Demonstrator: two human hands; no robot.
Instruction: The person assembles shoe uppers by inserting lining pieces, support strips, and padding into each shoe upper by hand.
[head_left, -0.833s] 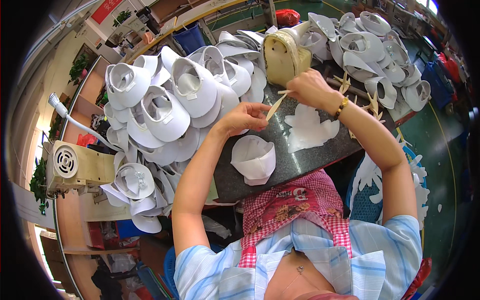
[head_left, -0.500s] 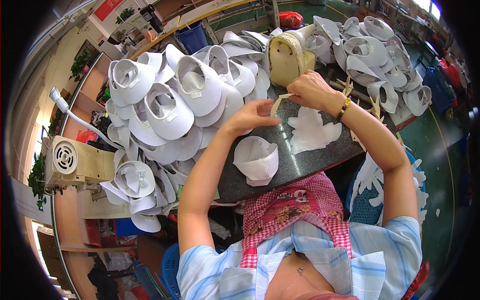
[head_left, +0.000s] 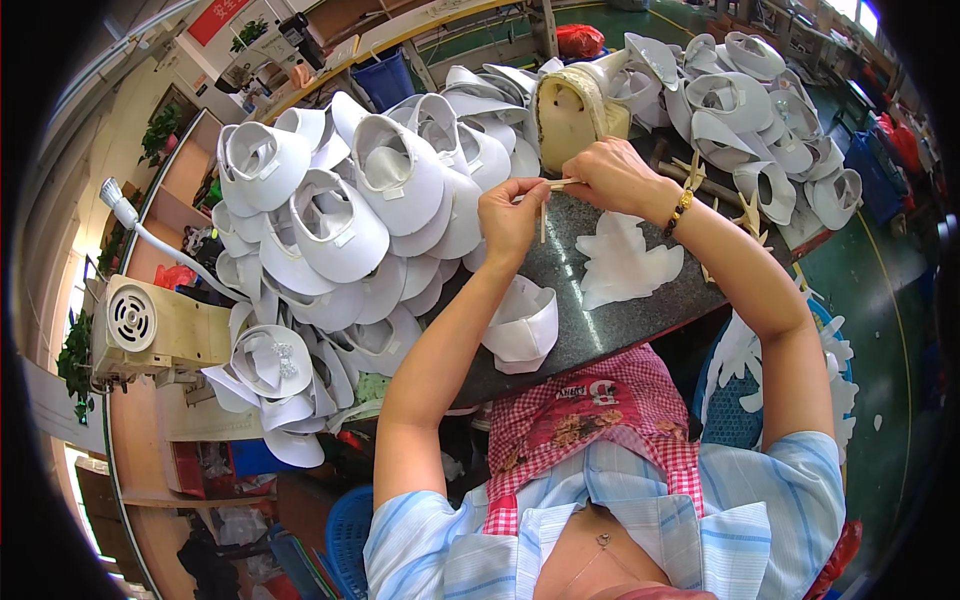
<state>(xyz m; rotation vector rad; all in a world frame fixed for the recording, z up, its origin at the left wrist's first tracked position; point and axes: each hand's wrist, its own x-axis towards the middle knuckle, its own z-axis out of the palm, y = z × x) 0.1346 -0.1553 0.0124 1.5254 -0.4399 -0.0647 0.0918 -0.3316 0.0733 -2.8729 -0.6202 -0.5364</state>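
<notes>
A narrow cream strip (head_left: 543,222) is stretched between my two hands above the dark speckled worktop (head_left: 590,335), with one end hanging down. My left hand (head_left: 513,212) pinches it between thumb and fingers. Gripping the other part, my right hand (head_left: 612,172) is closed just in front of a cream padded block (head_left: 566,128). Below my left hand sits a white cap-shaped piece (head_left: 522,335), partly hidden by my forearm. Thin white cut-out sheets (head_left: 625,262) lie flat on the worktop under my right wrist.
White visors (head_left: 365,225) are piled along the left and back, with more visors (head_left: 735,100) at the far right. A cream sewing machine (head_left: 150,325) stands at the left. Cream strips (head_left: 750,218) hang beside my right forearm, above a blue basket (head_left: 735,415) holding white scraps.
My left hand has closed from open fingers to a pinch on the strip. The strip is now drawn between both hands; my left forearm has shifted right over the cap-shaped piece.
</notes>
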